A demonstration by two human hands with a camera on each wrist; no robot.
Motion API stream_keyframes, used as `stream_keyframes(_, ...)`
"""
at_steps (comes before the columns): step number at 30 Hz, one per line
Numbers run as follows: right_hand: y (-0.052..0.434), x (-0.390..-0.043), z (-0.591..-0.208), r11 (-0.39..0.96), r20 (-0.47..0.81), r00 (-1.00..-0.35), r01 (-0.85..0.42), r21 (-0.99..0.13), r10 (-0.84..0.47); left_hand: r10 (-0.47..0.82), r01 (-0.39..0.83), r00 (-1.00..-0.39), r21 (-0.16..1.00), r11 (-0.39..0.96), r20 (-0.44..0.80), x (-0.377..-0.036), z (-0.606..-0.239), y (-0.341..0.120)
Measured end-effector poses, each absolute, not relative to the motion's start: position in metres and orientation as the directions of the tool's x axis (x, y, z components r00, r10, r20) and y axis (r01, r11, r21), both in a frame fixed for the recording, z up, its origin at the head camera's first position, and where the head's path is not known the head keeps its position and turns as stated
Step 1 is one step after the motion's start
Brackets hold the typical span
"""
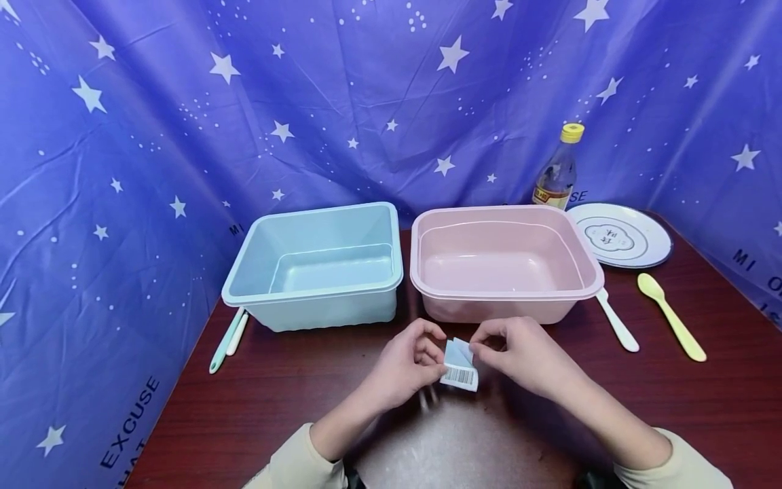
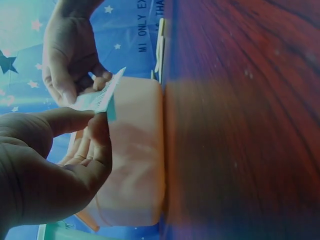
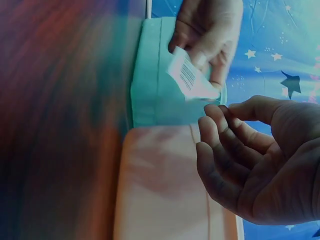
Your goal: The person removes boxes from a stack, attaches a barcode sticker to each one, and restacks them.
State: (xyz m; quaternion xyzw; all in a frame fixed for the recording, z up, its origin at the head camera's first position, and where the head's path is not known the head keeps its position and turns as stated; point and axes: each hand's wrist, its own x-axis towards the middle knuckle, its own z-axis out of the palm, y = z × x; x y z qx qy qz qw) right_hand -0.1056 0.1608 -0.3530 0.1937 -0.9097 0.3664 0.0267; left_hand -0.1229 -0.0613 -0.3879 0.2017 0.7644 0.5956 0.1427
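Note:
A small white-and-blue packet [image 1: 459,365] with a barcode is held just above the dark wooden table [image 1: 256,401], in front of the pink tub [image 1: 577,252]. My left hand [image 1: 437,363] pinches its left side between thumb and fingers. My right hand [image 1: 479,345] pinches its upper right corner. In the left wrist view my left hand [image 2: 98,118] holds the packet [image 2: 97,99] with the pink tub [image 2: 137,165] behind. The right wrist view shows my right hand [image 3: 220,104] at the tip of the packet [image 3: 189,77], with the blue tub [image 3: 155,80] beyond.
A blue tub [image 1: 244,272] stands left of the pink one. Two utensils [image 1: 229,337] lie by its left corner. A white spoon [image 1: 617,320], a yellow spoon [image 1: 669,315], a plate [image 1: 647,238] and a yellow-capped bottle [image 1: 559,170] are at the right. Starred blue cloth [image 1: 122,170] surrounds the table.

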Motion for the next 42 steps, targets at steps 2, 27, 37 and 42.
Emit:
stream_keyframes(2,0.164,-0.107,-0.351,0.660,0.192,-0.924,-0.371,-0.653,-0.330,0.463,0.129,-0.886,0.961,0.245,0.001,-0.124,-0.389,-0.062)
stream_keyframes(27,0.177,-0.109,-0.348,0.406,-0.033,-0.818,-0.250,-0.879,-0.575,0.614,0.405,-0.765,0.886,0.226,0.193,-0.124,-0.388,-0.063)
stream_keyframes(37,0.172,-0.109,-0.352,0.419,0.009,-0.814,-0.308,-0.854,-0.580,0.576,0.497,-0.750,0.852,0.166,0.325,-0.121,-0.384,-0.061)
stream_keyframes(42,0.174,-0.114,-0.350,0.439,0.030,-0.904,-0.236,-0.867,-0.426,0.418,0.349,-0.881,0.900,0.261,0.220,-0.125,-0.380,-0.066)
